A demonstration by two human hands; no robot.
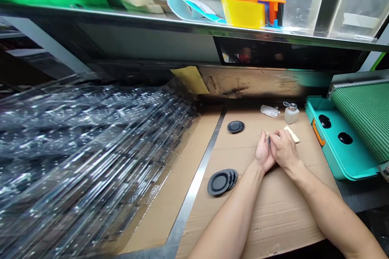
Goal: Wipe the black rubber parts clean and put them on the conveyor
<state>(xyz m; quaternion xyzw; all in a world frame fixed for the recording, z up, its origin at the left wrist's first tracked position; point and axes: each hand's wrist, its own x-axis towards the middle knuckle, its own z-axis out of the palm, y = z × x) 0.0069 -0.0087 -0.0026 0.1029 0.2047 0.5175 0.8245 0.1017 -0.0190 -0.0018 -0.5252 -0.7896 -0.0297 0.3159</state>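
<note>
My left hand (263,153) is closed around a dark grey piece (269,142), of which only a sliver shows between the hands. Pressed against it from the right, my right hand (285,148) has its fingers curled together; what they pinch is hidden. Just beyond the right hand lies a cream-coloured block (292,134). Overlapping dark round discs (219,183) rest on the cardboard left of my forearms, and a smaller stack of similar discs (235,126) sits farther back.
A pump bottle (291,114) with its lid raised stands behind my hands, near a crumpled white wipe (270,111). At right, a teal case (331,158) holds two black round parts beside a green conveyor belt (361,109). Stacked clear plastic trays (100,162) fill the left.
</note>
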